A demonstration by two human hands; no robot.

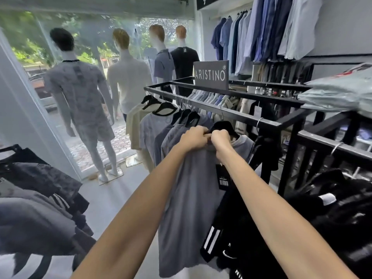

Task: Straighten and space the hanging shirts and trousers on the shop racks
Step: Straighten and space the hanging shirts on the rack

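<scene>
A grey T-shirt (187,198) hangs on a black hanger (223,125) from the black rack rail (211,110). My left hand (193,137) and my right hand (220,140) both pinch the shirt's collar, side by side just below the hanger. A black price tag (222,177) dangles from the collar. Further along the rail hang a cream shirt (133,121) and several grey-blue T-shirts (153,131) on black hangers. Black garments (251,228) hang to the right of the grey shirt.
A low rack of dark shirts (36,188) stands on the left. Mannequins (78,93) face the shop window ahead. A brand sign (211,75) sits on the rack top, folded shirts (340,91) at right, blue shirts (261,33) on the wall rail.
</scene>
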